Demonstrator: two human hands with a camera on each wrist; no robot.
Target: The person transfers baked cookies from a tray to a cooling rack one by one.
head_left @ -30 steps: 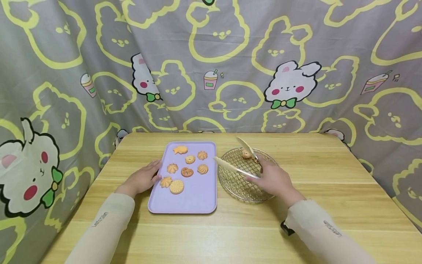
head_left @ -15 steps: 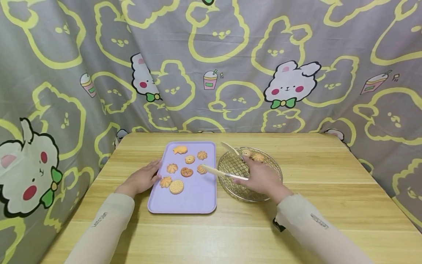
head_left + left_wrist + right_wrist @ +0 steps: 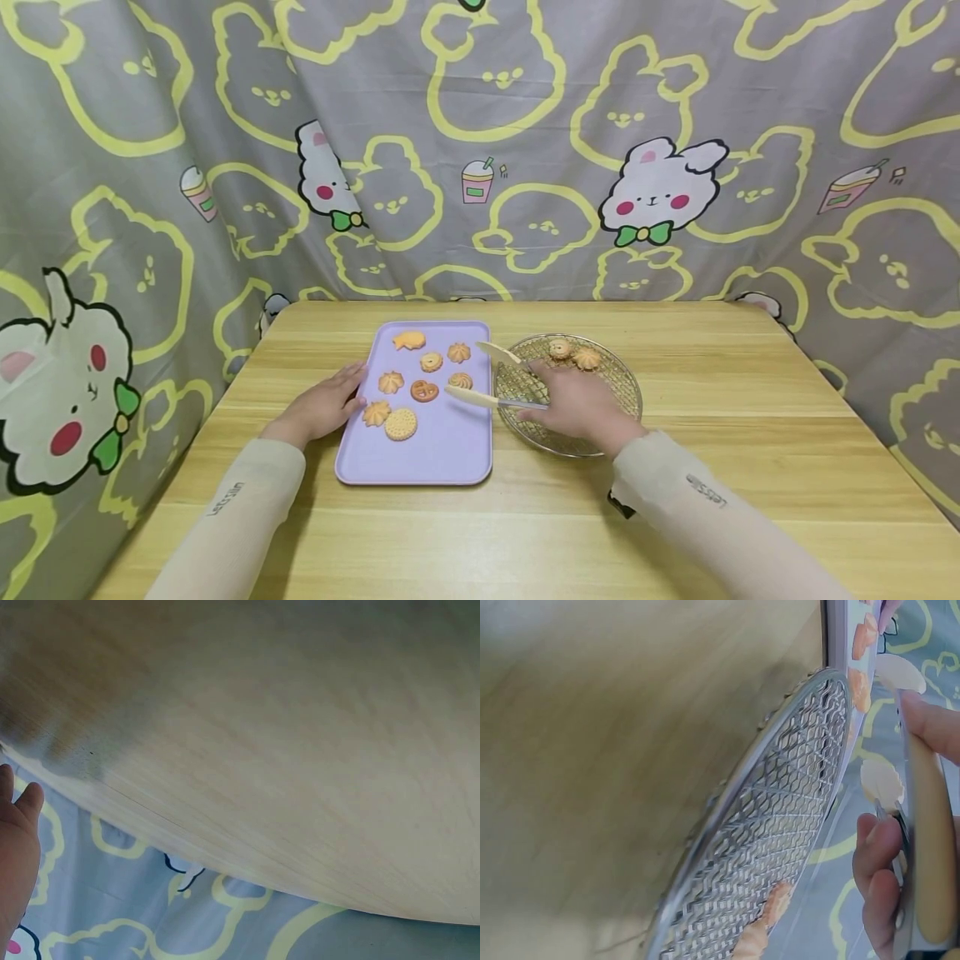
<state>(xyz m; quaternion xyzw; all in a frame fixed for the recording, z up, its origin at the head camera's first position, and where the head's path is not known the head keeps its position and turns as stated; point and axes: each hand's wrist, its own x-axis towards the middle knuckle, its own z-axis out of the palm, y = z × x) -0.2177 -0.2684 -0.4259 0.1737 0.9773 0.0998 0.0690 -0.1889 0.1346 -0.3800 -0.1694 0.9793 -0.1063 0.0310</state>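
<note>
My left hand rests at the left edge of a lilac tray, fingers extended along the rim. On the tray lie several cookies, among them a fish-shaped one, a pretzel-shaped one and a round dotted one. With my right hand I hold tongs; their tips are spread apart over the tray's right side. Between and just beyond the tips sits a swirl cookie, partly covered by the near tip. In the right wrist view, my fingers curl round the tongs' handle.
Right of the tray stands a round wire rack, beneath my right hand. Near its back edge it bears a ring-shaped cookie and a flower-shaped cookie. A wooden table carries everything; a patterned curtain hangs behind.
My right hand has moved left with the tongs, from over the rack to the tray's right side. The flower-shaped cookie on the rack has come into view. My left hand has stayed put.
</note>
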